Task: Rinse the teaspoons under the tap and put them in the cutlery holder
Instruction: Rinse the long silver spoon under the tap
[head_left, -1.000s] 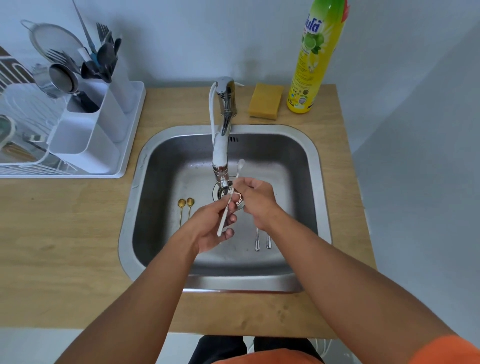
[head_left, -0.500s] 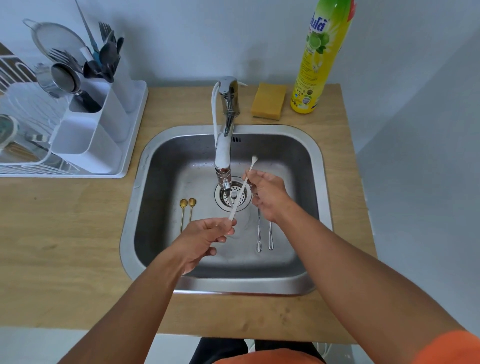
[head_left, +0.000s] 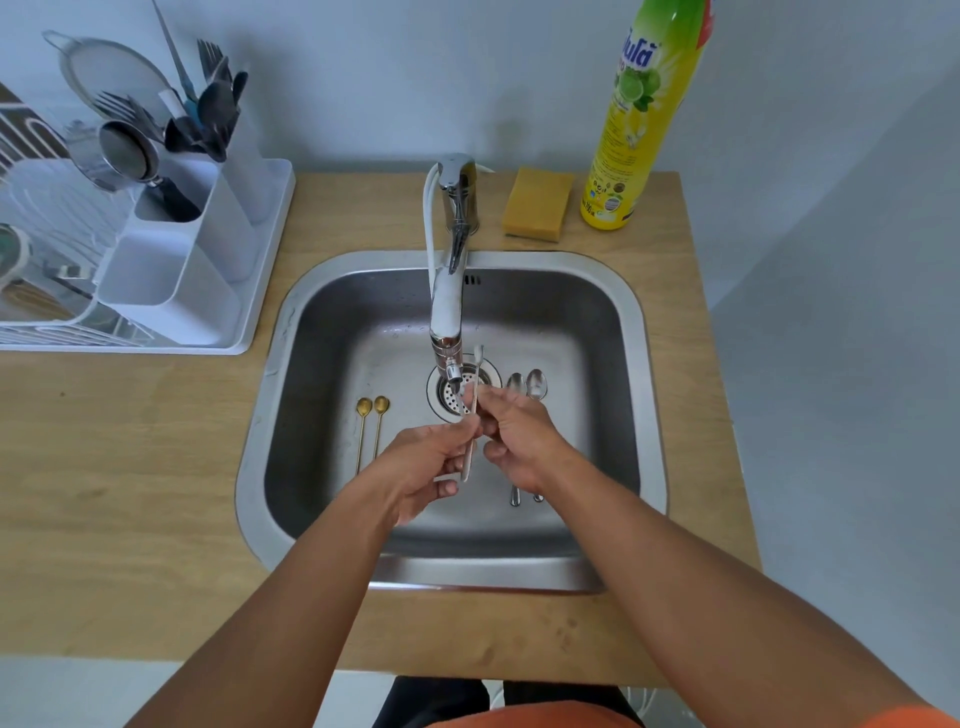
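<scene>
A thin white teaspoon (head_left: 470, 452) stands nearly upright under the tap spout (head_left: 451, 371), bowl end up beside the spout. My left hand (head_left: 423, 467) grips its lower handle; my right hand (head_left: 514, 441) pinches its middle with the fingertips. Two gold teaspoons (head_left: 371, 415) lie side by side on the sink floor to the left. Two silver teaspoons (head_left: 527, 387) lie to the right, their handles partly hidden under my right hand. The white cutlery holder (head_left: 171, 280) sits in the drying rack at the far left.
The steel sink (head_left: 597, 415) is set in a wooden counter (head_left: 130, 493). A yellow sponge (head_left: 537, 210) and a tall yellow dish-soap bottle (head_left: 631, 130) stand behind it. The drying rack (head_left: 47, 249) holds forks, spoons, a strainer and a ladle.
Both hands have come back together under the spout. The white teaspoon has swung from a tilt toward the right to nearly upright, and my right hand has slid down its stem.
</scene>
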